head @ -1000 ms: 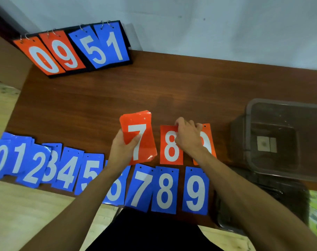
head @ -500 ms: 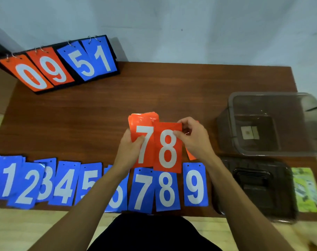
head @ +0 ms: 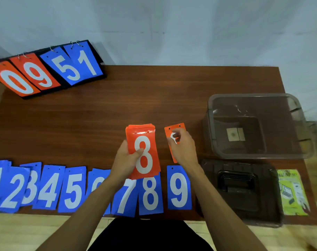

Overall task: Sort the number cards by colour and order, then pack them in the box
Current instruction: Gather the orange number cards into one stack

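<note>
My left hand (head: 126, 160) grips a stack of orange number cards (head: 143, 151) with the 8 on top, held above the table's middle. My right hand (head: 183, 149) rests on a single orange card (head: 174, 128) lying on the table just right of the stack; my fingers cover most of its digit. A row of blue number cards (head: 72, 189) runs along the table's near edge, from 1 at the left to 9 (head: 178, 187) at the right. The clear plastic box (head: 257, 124) stands open at the right.
The box's dark lid (head: 241, 189) lies at the near right, with a green leaflet (head: 292, 192) beside it. A flip scoreboard (head: 45, 69) showing 0, 9, 5, 1 leans against the wall at the back left. The brown table (head: 118, 105) ends at my body.
The orange 8 card has gone from my right hand onto the stack in my left hand, covering the 7. My right hand has moved right onto the last orange card on the table.
</note>
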Motion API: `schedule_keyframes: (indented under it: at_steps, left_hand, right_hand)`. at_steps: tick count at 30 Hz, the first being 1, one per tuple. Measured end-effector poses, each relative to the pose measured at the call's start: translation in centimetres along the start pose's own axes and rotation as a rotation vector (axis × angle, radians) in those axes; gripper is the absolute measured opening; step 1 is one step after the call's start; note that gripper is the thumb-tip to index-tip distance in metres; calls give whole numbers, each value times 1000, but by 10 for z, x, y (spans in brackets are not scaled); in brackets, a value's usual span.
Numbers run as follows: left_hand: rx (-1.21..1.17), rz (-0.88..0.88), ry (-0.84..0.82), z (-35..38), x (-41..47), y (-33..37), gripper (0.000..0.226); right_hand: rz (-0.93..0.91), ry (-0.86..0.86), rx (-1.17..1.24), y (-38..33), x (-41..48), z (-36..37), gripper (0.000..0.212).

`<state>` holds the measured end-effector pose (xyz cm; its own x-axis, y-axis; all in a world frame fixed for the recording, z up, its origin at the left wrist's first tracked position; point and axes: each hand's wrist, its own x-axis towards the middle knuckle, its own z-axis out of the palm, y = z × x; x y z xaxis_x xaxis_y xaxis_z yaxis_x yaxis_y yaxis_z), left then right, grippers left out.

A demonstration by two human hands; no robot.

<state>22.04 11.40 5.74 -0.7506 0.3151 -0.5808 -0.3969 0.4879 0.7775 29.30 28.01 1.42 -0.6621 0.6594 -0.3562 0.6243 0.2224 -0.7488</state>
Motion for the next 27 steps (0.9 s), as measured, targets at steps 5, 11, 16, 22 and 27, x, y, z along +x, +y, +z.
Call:
schedule_keyframes:
  at_steps: [5, 11, 16, 22, 27]
  left_hand:
    - [-29, -30, 63, 0, 5, 2, 31]
    - [17, -29, 75, -2, 4, 5, 40]
    - [30, 2, 87, -15, 5, 4, 37]
    - [27, 24, 98, -39, 9, 0, 38]
    - [-12, 38, 114, -67, 25, 0, 39]
  right_hand:
    - [40, -24, -526, 29, 22, 4, 72]
    - [198, -58, -577, 37, 31, 15, 88]
    - [298, -20, -473, 33, 41, 16, 93]
    - [191, 0, -450, 31, 40, 22, 39]
    - [98, -62, -104, 3, 37, 21, 11]
